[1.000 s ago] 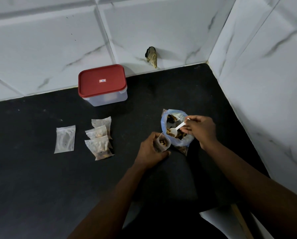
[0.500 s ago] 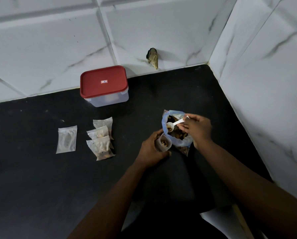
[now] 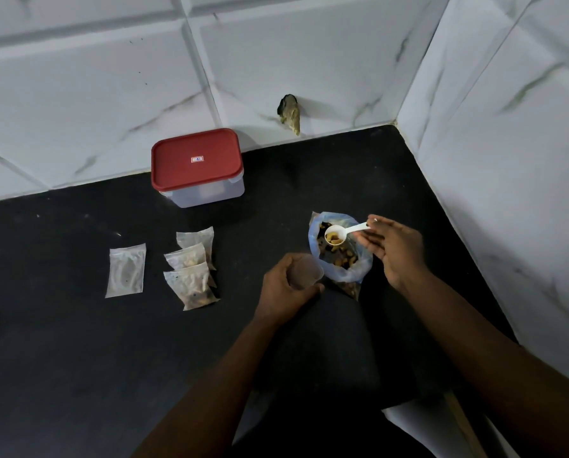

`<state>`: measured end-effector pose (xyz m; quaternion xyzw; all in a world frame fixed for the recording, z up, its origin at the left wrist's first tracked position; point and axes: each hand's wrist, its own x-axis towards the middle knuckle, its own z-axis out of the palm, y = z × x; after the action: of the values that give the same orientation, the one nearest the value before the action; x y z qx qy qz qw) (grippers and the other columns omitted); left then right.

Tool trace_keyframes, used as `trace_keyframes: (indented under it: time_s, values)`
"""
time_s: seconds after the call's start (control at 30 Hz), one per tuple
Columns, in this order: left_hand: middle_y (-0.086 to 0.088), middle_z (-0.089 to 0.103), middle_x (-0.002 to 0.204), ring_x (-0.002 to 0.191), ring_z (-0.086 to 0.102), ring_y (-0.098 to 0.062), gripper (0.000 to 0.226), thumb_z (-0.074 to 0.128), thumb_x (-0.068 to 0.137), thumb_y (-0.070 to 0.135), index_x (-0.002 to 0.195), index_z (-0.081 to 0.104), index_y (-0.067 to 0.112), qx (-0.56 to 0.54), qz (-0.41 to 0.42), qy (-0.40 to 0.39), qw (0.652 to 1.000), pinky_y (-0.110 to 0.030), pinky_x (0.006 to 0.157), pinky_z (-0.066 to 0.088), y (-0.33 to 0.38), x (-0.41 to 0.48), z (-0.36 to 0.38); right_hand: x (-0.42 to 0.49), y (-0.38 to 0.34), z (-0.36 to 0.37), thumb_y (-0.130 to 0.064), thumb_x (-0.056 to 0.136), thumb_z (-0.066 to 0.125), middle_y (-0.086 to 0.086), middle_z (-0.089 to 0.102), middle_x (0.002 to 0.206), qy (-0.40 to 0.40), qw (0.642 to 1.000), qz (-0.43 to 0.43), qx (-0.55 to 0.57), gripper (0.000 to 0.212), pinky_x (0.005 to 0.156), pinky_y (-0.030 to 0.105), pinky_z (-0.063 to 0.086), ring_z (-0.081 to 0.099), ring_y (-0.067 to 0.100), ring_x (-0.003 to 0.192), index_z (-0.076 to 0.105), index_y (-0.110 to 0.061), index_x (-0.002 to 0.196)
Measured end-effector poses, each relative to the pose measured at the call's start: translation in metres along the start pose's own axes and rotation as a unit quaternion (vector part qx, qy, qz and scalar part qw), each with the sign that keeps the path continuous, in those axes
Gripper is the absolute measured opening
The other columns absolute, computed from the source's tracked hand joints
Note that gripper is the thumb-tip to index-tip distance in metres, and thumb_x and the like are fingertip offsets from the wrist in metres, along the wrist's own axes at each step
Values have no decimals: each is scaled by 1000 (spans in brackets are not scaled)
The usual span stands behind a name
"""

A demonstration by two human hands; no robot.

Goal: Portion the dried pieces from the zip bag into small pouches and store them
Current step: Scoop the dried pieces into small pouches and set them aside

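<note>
Right hand (image 3: 392,249) pinches the white scoop (image 3: 346,232) by its handle, the bowl loaded with dried pieces (image 3: 336,240), just over the open zip bag (image 3: 359,269) toward the surface's (image 3: 78,358) right edge. Left hand (image 3: 284,289) curls round a small pouch (image 3: 306,271), mouth open, just beside the bag. I'd keep the scoop level on that short carry, then tip slowly with its lip inside the pouch mouth.

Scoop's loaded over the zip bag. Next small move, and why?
Probably swing the scoop over to the pouch mouth and tip it in. The right hand pinches the scoop, filled with pieces, above the zip bag; the left hand holds the pouch open beside it.
</note>
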<state>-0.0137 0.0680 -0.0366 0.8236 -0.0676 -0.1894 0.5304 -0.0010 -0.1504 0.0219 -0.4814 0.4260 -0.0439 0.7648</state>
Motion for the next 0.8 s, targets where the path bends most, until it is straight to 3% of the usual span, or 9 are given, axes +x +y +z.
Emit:
trace_keyframes:
  time_s: [0.27,0.43,0.53,0.67,0.8]
  values:
    - [14,70,115,109,66,1,53,92,74,21,118,64,29,-28,20,35,999,-24,92,56,2,0,2,-24,5,7,-4,92,70,11,78,96,-86,996,-10,-12,17,69,26,62,78,24,87,72,-5,109]
    - [16,68,119,113,63,5,63,94,70,23,124,62,31,-32,10,36,999,-22,95,54,1,-1,3,-36,11,13,-7,92,71,12,78,93,-129,986,-31,-105,17,71,29,63,78,23,86,73,-7,109]
    - [16,68,120,112,64,4,67,95,69,20,126,61,31,-35,17,41,998,-18,93,54,0,-4,2,-41,16,13,-7,92,72,11,78,93,-158,967,-93,-176,20,72,29,64,78,22,84,73,-9,112]
    - [16,68,118,110,64,6,63,93,72,19,118,58,44,-37,7,35,999,-12,89,52,0,-7,-1,-48,26,7,-12,91,75,-1,79,94,-201,894,-256,-308,23,79,26,62,77,11,85,75,-12,114]
    - [13,71,115,107,66,3,56,92,73,18,117,63,37,-44,11,41,998,-13,87,53,-1,-7,-2,-59,31,-5,-15,89,76,-9,77,103,-269,781,-373,-422,20,91,19,55,71,-2,99,78,-18,109]
